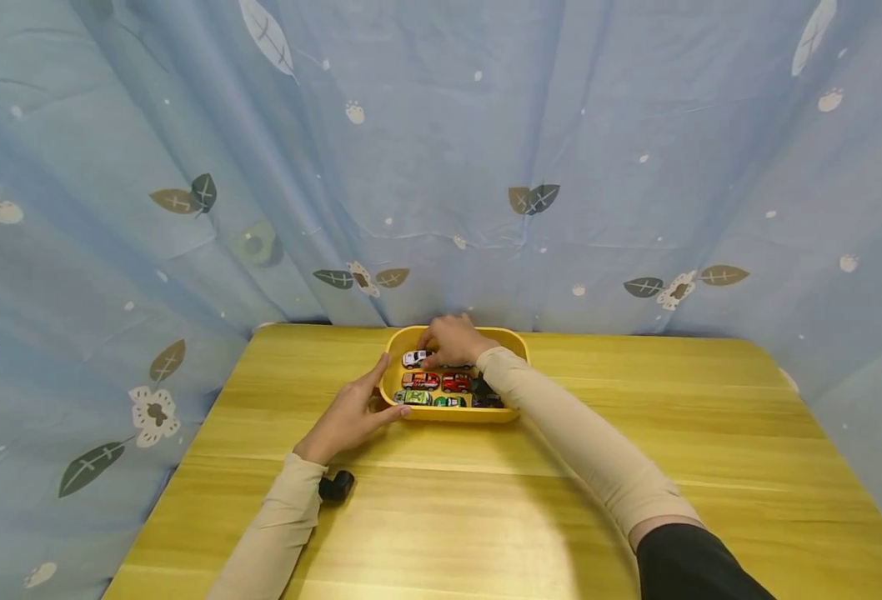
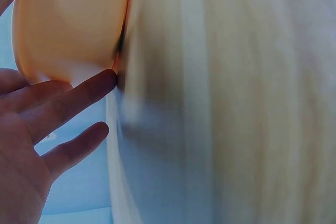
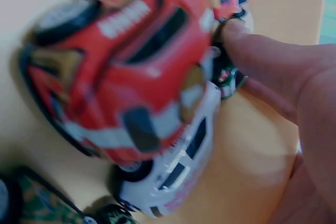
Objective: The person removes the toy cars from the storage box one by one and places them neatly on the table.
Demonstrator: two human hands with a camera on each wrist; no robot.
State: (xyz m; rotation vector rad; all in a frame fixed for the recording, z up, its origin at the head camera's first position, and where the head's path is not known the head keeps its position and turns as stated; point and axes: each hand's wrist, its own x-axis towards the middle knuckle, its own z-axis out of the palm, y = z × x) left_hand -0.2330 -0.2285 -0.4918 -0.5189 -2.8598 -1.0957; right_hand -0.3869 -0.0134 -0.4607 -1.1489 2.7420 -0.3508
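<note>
A yellow plastic bin (image 1: 453, 416) with toy cars inside stands at the table's far edge. My left hand (image 1: 347, 418) spans its left near corner, thumb along the near wall and straight fingers against the side. The left wrist view shows those spread fingers touching the bin's outer wall (image 2: 68, 24). Reaching over the bin, my right hand (image 1: 456, 337) pinches the right end of a white toy car (image 1: 414, 359) with thumb and fingers; they cover part of it. Close below the right wrist lies a red toy car (image 3: 152, 72), beside another white car (image 3: 176, 177).
Also in the bin are an orange-red car (image 1: 420, 381), a lime-green car (image 1: 413, 397) and a green-and-white car (image 1: 450, 402). A black device (image 1: 336, 486) sits at the left wrist. Behind the wooden table (image 1: 456, 508) hangs a blue patterned curtain (image 1: 441, 167).
</note>
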